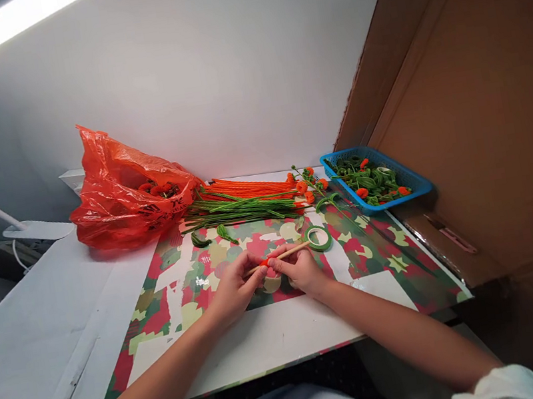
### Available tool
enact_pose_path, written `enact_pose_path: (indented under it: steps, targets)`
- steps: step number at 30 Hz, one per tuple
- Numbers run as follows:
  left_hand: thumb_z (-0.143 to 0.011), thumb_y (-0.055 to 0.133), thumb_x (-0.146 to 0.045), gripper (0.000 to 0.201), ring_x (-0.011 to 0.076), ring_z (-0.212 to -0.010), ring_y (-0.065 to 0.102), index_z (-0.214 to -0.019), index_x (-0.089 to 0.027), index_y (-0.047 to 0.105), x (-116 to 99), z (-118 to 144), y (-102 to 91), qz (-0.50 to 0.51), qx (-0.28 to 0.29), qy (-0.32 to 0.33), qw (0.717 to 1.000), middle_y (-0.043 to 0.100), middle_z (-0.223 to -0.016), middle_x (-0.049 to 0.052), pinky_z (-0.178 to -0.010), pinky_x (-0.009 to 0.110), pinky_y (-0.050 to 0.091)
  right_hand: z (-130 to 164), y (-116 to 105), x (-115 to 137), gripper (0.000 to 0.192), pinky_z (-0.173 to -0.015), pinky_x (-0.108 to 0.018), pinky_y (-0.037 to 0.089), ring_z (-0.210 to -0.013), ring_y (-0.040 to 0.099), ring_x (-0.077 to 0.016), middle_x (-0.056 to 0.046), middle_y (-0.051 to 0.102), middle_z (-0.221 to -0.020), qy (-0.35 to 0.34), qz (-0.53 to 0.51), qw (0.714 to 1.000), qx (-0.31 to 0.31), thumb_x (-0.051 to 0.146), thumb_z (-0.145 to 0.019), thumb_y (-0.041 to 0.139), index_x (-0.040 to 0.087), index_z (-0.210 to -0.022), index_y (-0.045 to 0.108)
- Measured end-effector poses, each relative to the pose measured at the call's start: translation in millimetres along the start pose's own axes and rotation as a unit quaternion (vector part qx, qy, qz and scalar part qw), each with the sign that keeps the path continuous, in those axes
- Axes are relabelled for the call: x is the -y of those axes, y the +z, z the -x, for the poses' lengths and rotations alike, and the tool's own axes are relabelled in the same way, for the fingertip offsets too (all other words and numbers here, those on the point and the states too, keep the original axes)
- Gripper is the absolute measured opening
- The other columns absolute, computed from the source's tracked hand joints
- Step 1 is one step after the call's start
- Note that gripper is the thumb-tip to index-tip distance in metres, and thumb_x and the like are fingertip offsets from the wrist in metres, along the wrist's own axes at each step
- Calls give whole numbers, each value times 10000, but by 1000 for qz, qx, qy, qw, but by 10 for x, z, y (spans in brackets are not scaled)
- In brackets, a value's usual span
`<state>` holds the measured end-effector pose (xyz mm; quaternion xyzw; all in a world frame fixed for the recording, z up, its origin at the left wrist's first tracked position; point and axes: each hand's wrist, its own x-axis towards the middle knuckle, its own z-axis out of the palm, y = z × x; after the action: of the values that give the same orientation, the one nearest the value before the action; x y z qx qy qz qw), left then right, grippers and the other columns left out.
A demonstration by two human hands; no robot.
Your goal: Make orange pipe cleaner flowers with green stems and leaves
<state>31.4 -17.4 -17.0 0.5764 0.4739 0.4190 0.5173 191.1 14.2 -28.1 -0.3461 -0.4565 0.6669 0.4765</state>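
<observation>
1. A bright strip light [11, 24] glows at the upper left, far above and left of where the hands meet, and it is blown out to plain white.
2. The white wall [225, 64] behind the grip is evenly lit and fades to grey toward the left corner.
3. The patterned mat [381, 255] around the grip is clear and sharply seen, with a small glint just left of the left hand [233, 292].
4. Soft shadows lie under the right hand [303, 271] and beside the orange bag [129, 194], up and left of the grip.
5. The cardboard panel [487, 124] to the right is dimmer.
6. Straight edges bow toward the frame borders, and the forearms look stretched.
</observation>
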Motion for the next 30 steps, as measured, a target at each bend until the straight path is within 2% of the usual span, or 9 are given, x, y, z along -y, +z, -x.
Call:
enact_pose_path:
  steps: [17,25,30]
  targets:
    - [-827,600,-481,309,118,-620,500,-868,-187,514,-15,3,34,5,12,7,1000,554,-721,-20,-560,226,410,0,1,-40,261,-510,-227,462,-518,564,-110,41,633,-564,2,-2,1000,10,340,-546,845,209,-708,688]
    - [-866,549,-465,281,129,-640,511,-916,-189,528,3,-1,54,0,21,17,1000,577,-750,-2,-572,232,420,-13,35,-13,257,-498,-223,444,-501,539,-101,40,607,-539,-2,7,1000,12,358,-545,843,197,-653,674]
    - [-853,547,-417,242,126,-629,492,-918,-185,527,-32,13,74,4,5,9,1000,550,-724,-17,-581,233,404,13,72,21,269,-499,-247,478,-509,559,-120,32,619,-555,-1,11,1000,22,396,-554,833,212,-660,669]
